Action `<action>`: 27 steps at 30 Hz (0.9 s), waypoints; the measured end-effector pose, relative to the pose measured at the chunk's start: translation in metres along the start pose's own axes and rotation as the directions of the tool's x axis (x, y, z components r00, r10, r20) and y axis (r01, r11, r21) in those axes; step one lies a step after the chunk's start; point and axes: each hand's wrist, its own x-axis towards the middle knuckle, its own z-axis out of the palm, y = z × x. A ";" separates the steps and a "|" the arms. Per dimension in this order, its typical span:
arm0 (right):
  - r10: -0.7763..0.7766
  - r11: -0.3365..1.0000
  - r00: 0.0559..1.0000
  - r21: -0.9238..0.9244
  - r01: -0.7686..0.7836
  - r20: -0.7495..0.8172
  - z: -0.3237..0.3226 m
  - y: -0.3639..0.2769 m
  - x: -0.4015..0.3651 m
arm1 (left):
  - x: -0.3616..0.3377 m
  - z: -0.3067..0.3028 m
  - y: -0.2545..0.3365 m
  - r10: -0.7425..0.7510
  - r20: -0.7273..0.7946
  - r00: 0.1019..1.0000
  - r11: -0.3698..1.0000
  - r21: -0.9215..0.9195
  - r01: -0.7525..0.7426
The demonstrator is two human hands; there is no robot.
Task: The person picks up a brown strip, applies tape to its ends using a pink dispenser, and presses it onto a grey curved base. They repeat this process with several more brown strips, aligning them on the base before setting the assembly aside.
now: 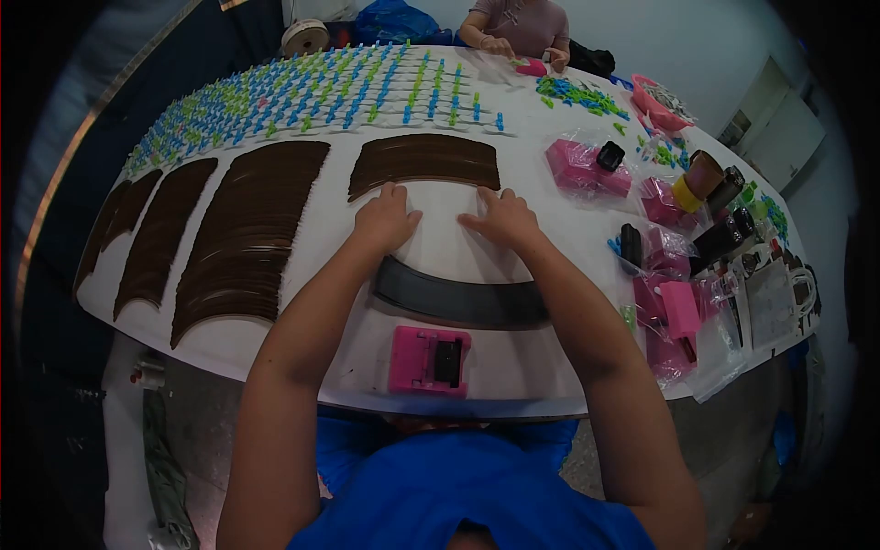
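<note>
My left hand (pixel 387 220) and my right hand (pixel 503 218) reach over the white table, thumbs apart from the fingers. The fingertips touch or nearly touch the near edge of a stack of overlapping, glossy dark brown curved strips (pixel 423 161), left hand near its middle, right hand at its right corner. Neither hand is wrapped around anything. Below the hands lies a dark curved band (pixel 458 295), its right end partly behind my right forearm. Close to the table's front edge sits a pink block-shaped device (pixel 412 359) with a black part (pixel 447 361) on it.
More brown strip stacks (pixel 252 229) lie to the left. Rows of blue and green clips (pixel 302 96) cover the far left. At right are pink devices in plastic (pixel 587 167), rolls (pixel 704 174) and a pink basket (pixel 658 108). Another person (pixel 522 27) works across the table (pixel 357 353).
</note>
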 end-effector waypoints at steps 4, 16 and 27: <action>-0.001 1.000 1.000 -0.007 0.001 -0.001 0.001 0.000 0.000 | -0.003 -0.001 -0.003 -0.013 0.016 1.000 1.000 -0.006 0.013; -0.003 1.000 1.000 0.015 0.003 0.015 -0.001 0.000 -0.001 | -0.020 -0.010 -0.018 -0.119 0.040 0.992 0.993 0.021 0.118; -0.025 0.999 0.999 -0.026 0.023 -0.043 0.007 0.004 -0.003 | -0.021 -0.015 -0.021 -0.169 0.103 0.980 0.986 0.012 0.168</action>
